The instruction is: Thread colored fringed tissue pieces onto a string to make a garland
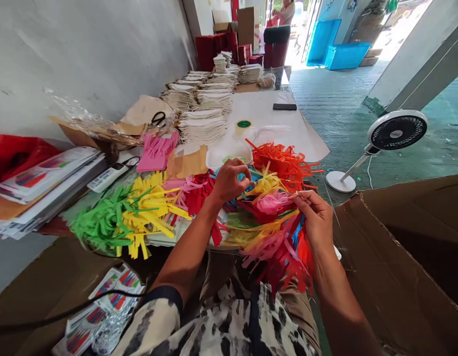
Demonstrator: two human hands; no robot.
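Over the table, my left hand (232,180) is closed with its fingertips curled in a pinch. Whatever lies between them, if anything, is too small to make out. My right hand (317,212) pinches the gathered end of a paper tassel at the table's front right edge. Pink, yellow, red and blue strips of a tassel bunch (271,237) spread between my hands and hang over the edge toward my lap. Behind them lie orange-red tassels (284,163). Left of my left forearm are yellow tassels (151,202) and green tassels (103,220). A clear plastic tray (214,157) sits just beyond my left hand.
Stacks of white bundles (203,126) fill the table's far left. Beyond the tray are a tape roll (244,124) and a phone (284,107). Scissors (158,118) and pink cut paper (158,151) lie left. A fan (395,133) and cardboard box (403,237) stand right.
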